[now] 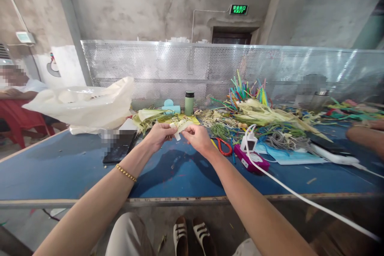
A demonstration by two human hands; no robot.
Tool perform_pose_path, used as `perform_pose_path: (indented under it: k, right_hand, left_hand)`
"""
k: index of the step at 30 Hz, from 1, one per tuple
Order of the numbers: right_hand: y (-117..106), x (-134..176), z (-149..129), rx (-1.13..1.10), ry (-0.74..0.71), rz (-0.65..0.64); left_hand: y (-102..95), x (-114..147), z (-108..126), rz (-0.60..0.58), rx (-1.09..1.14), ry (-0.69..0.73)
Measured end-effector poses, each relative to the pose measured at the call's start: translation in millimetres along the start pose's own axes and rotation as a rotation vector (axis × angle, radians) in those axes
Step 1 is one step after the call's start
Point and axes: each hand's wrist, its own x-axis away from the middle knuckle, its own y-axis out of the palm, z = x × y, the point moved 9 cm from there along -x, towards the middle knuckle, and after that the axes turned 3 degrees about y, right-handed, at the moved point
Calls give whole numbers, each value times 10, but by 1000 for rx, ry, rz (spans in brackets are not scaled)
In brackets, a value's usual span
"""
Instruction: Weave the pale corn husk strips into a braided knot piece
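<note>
Above the blue table, a pale strip of corn husk is pinched between both my hands. My left hand, with a gold bead bracelet on its wrist, grips the strip from the left side. My right hand has thumb and fingers closed on its other end. Just behind the hands lies a heap of green and cream corn husks. Red-handled scissors rest on the table beside my right hand. The fingertips partly cover the strip.
A white plastic bag and a dark tablet or phone are to the left. A green bottle stands behind. Right are a purple box, a white cable, coiled cords, more husks and another person's arm.
</note>
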Motion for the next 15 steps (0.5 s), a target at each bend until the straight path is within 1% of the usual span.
perform_pose_path:
  k: [2, 3, 5, 7, 10, 15]
  right_hand:
    - [-11, 10, -26, 95, -28, 25]
    - [-13, 16, -37, 106, -36, 30]
    - [-11, 29, -63, 78, -51, 28]
    - [-2, 38, -88, -1, -48, 4]
    - [39, 49, -126, -168, -10, -91]
    - [118, 86, -158, -425, 91, -300]
  left_hand:
    - [-62, -9, 17, 62, -46, 36]
    - [-93, -8, 41, 95, -74, 62]
    - [-142, 4, 103, 150, -132, 116]
    - [-159, 17, 150, 175, -174, 147]
    - [-139, 31, 179, 165, -193, 158]
    - [-91, 51, 215, 135, -217, 175]
